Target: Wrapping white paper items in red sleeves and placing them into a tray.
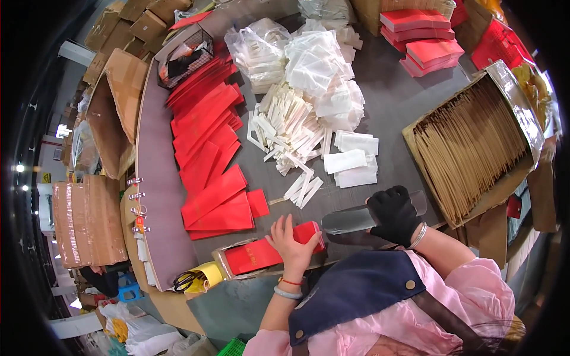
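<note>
My left hand (292, 244), bare, grips a red envelope stack (255, 256) near its right end, with the thumb on one side and the fingers on the other. The stack's left end lies in a small open carton (221, 264) at the table's front edge. In a black fingerless glove, my right hand (395, 215) is closed around a long clear plastic sleeve (345, 221). One end of the sleeve points toward the red stack; the other sticks out past my knuckles. My palm hides its middle.
Fanned red envelopes (208, 148) lie at left, near a wire basket (189, 54). White paper strips (291, 127) and clear plastic bags (320, 62) pile up mid-table. At right stand red bundles (424, 38) and a carton of brown sheets (469, 151). Scissors (189, 280) rest at front left.
</note>
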A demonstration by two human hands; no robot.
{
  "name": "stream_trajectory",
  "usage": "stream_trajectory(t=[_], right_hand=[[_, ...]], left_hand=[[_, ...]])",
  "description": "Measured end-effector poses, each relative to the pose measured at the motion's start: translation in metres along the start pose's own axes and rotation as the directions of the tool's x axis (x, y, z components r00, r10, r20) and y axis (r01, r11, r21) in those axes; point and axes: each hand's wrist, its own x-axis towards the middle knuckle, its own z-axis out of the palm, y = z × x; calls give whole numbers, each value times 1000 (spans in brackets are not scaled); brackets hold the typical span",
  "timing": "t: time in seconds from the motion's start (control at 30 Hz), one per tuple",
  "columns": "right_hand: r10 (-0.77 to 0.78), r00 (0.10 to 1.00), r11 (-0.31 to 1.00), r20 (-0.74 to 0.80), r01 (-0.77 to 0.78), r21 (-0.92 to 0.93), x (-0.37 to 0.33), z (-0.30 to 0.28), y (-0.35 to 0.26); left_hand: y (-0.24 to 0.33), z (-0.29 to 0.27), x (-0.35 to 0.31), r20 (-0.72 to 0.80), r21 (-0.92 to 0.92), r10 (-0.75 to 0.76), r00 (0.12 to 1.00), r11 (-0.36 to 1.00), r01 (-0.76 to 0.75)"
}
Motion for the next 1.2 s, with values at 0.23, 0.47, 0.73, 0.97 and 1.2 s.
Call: stream_trajectory(t=[0.23,0.47,0.73,0.97,1.2], right_hand=[[-151,989,976,13,147,161,23,30,-25],[-142,977,922,-157,189,338,29,49,-11],[428,693,904,-580,-316,289,-62,-1,133],[644,551,688,-530,-721,87,-144,12,224],[694,586,703,-418,-677,218,-134,6,223]], left_hand=[[4,-4,3,50,-43,37,998,998,-35],[4,-5,54,79,-139,177,981,976,-165],[4,15,108,117,21,171,978,984,-174],[68,32,133,1,-151,498,867,857,-492],[74,52,149,35,-114,543,839,836,-537]])
